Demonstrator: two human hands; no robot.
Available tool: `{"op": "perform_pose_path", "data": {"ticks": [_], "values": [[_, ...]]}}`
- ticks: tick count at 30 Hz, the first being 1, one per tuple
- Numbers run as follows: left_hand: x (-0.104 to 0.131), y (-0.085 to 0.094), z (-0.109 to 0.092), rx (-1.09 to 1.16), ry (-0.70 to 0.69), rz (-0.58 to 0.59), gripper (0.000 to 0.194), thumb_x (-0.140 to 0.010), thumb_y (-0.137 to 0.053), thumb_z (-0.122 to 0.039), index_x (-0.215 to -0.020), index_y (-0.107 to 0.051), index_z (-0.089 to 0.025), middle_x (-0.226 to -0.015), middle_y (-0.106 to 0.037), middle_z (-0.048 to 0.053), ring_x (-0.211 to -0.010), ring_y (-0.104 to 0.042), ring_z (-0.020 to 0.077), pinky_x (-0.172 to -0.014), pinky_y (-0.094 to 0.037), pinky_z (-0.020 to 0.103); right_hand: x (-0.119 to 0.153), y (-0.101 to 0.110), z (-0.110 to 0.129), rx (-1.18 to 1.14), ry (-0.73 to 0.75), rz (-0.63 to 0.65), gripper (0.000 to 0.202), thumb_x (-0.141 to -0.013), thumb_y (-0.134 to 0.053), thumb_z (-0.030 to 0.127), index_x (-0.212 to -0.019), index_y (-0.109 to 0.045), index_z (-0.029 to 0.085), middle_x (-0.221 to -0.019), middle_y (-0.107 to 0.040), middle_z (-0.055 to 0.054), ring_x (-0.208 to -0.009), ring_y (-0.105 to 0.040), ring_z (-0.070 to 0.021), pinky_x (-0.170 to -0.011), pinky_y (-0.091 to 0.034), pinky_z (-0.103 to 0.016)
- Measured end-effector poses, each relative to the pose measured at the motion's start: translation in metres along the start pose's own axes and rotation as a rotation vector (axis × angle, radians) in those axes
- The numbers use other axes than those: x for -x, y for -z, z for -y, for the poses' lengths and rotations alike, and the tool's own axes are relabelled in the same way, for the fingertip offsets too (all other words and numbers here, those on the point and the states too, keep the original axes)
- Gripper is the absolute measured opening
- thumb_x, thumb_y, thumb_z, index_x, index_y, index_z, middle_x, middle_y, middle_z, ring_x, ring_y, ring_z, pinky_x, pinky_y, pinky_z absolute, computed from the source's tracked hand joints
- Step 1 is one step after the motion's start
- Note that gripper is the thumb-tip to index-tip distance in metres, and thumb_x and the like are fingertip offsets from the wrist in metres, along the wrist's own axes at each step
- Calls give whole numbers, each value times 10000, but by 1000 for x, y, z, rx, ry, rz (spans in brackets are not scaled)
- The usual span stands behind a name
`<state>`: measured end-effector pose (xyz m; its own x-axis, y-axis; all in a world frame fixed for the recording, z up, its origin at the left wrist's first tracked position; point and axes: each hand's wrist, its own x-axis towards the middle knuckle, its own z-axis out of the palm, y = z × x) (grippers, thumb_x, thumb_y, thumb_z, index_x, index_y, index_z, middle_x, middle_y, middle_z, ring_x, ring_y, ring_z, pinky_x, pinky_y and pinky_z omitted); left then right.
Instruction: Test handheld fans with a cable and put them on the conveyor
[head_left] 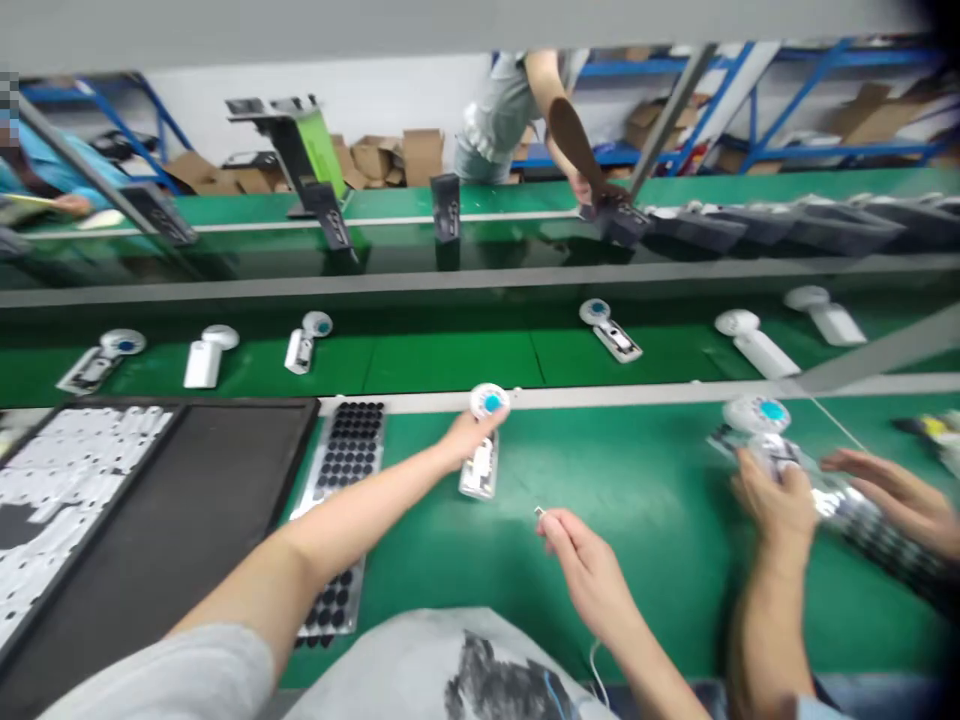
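My left hand (469, 435) is closed round the neck of a white handheld device (480, 470), which lies on the green work surface (420, 560). Its round head has a blue centre, and its body is open with inner parts showing. My right hand (577, 550) pinches a small white plug (539, 512), to the lower right of the device and apart from it. A white cable (596, 668) hangs below that wrist.
Sheets of black round pads (349, 450) and a black tray (217, 500) with white parts lie left. Similar devices (611, 335) rest on the conveyor (450, 350). At right, a co-worker's hands (780, 500) hold another device. Across, a person handles dark boxes (622, 220).
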<state>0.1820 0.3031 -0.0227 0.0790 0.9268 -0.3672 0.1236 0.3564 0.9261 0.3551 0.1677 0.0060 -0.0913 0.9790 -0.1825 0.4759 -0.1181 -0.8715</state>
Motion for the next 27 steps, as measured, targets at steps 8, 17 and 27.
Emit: {"op": "perform_pose_path", "data": {"ticks": [8, 17, 27], "values": [[-69, -37, 6, -307, 24, -60, 432, -656, -710, -415, -949, -616, -110, -1042, -599, 146, -839, -599, 201, -784, -474, 368, -90, -44, -49, 86, 45, -58, 567, -794, -337, 660, -685, -623, 182, -1091, -612, -179, -1063, -546, -295, -940, -402, -450], [-104, 223, -41, -471, 65, -859, 672, -740, -650, -274, -1317, -338, -129, -1419, -194, 183, -1320, -122, 379, -1051, -151, 553, -106, -23, -57, 112, 27, -231, 459, -796, -398, 580, -665, -640, 213, -840, -674, -106, -882, -615, -285, -792, -504, -427], [-90, 237, -27, 77, 170, -560, 211, -879, -510, -268, -1025, -543, -119, -848, -578, 27, -653, -554, 100, -579, -490, 246, -101, 24, -8, 64, 45, -191, 482, -874, -236, 511, -800, -638, 255, -707, -612, -69, -742, -586, -237, -623, -476, -353]]}}
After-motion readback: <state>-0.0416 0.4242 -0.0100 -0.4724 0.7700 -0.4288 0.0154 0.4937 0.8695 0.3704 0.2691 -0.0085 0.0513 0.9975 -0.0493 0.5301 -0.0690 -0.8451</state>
